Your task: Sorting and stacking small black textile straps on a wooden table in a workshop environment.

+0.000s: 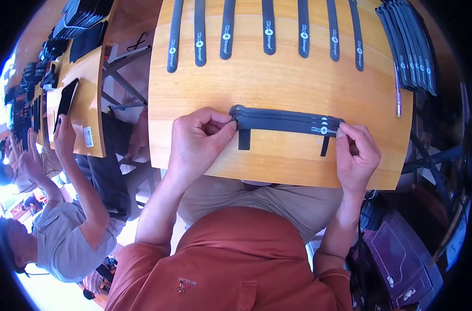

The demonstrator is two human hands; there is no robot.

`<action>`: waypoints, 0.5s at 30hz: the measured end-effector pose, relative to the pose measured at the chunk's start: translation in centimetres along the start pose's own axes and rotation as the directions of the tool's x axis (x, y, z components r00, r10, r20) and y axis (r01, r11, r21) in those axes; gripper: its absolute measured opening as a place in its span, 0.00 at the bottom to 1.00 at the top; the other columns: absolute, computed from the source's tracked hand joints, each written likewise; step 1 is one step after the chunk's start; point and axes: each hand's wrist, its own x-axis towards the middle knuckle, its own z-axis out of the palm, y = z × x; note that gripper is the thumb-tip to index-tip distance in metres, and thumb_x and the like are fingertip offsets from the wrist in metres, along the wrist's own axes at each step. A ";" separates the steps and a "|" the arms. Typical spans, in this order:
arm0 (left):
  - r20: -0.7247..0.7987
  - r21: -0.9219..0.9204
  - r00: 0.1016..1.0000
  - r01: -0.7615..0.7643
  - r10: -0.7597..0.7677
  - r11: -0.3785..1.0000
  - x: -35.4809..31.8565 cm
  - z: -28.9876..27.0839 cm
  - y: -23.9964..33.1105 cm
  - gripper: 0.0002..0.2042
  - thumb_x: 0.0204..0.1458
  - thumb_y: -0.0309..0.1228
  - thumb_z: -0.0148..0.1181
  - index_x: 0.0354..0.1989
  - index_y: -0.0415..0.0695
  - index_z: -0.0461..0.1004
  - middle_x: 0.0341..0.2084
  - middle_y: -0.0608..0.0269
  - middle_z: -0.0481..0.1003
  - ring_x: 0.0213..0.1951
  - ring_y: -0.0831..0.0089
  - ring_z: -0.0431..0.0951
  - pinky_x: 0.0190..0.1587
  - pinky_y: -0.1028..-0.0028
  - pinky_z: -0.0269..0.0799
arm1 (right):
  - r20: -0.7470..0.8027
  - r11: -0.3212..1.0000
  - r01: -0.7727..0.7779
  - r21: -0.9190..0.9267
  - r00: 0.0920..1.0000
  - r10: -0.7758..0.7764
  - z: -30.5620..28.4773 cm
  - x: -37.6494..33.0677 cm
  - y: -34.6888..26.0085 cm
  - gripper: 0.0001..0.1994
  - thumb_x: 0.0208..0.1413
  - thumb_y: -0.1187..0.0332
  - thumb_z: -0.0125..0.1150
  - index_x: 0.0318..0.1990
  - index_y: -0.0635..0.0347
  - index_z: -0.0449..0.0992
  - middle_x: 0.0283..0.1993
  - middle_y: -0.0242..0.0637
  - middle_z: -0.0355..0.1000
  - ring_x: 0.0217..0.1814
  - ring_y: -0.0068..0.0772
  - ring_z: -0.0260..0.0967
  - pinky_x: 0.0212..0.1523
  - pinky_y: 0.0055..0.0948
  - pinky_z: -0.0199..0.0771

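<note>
A small stack of dark storage straps point(282, 120) stretches from side to side just above the near part of the table, its edges fanned slightly apart. The left end is pinched between the thumb and fingers of my left hand point(200, 142). At the other end, my right hand point(356, 154) grips the straps between thumb and fingertips. Two short black tabs point(244, 140) hang below the stack toward me, a wider one at left and a narrower one at right. White print shows near the right end.
Several single dark straps point(268, 31) lie in a row at the table's point(205, 88) far side. A strap pile point(409, 49) and a slim purple tool point(398, 101) lie at the right edge. Leftward, another person point(70, 233) works at a separate table point(90, 114); a dark cabinet point(402, 259) stands lower right.
</note>
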 end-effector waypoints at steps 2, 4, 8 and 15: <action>0.000 -0.009 1.000 0.004 -0.004 1.000 0.0 0.0 0.1 0.04 0.55 0.21 0.70 0.37 0.34 0.83 0.28 0.63 0.84 0.28 0.84 0.79 0.33 0.81 0.77 | 0.002 1.000 0.001 -0.009 1.000 -0.001 0.0 0.0 0.0 0.05 0.57 0.84 0.66 0.40 0.69 0.82 0.34 0.37 0.78 0.28 0.18 0.72 0.25 0.18 0.68; 0.000 0.011 1.000 0.011 -0.011 1.000 0.0 0.0 0.3 0.04 0.55 0.20 0.70 0.37 0.34 0.83 0.28 0.64 0.84 0.28 0.84 0.79 0.33 0.81 0.76 | 0.005 1.000 0.002 -0.018 1.000 -0.002 0.0 0.0 0.0 0.05 0.57 0.84 0.66 0.40 0.69 0.82 0.34 0.37 0.78 0.28 0.18 0.72 0.25 0.18 0.68; -0.003 -0.002 1.000 0.010 -0.010 1.000 0.0 0.1 0.3 0.04 0.55 0.20 0.70 0.37 0.34 0.83 0.28 0.64 0.84 0.28 0.84 0.79 0.33 0.81 0.76 | 0.007 1.000 0.003 -0.020 1.000 -0.003 0.0 0.1 -0.1 0.05 0.57 0.85 0.66 0.40 0.68 0.81 0.34 0.37 0.77 0.28 0.18 0.71 0.25 0.19 0.68; -0.026 -0.007 0.999 0.023 -0.024 1.000 0.0 0.2 0.1 0.04 0.54 0.20 0.71 0.37 0.33 0.83 0.26 0.64 0.83 0.28 0.84 0.79 0.32 0.81 0.76 | -0.004 1.000 0.007 -0.015 1.000 -0.007 0.1 0.1 -0.1 0.06 0.56 0.85 0.66 0.40 0.68 0.81 0.34 0.36 0.77 0.27 0.18 0.71 0.24 0.19 0.68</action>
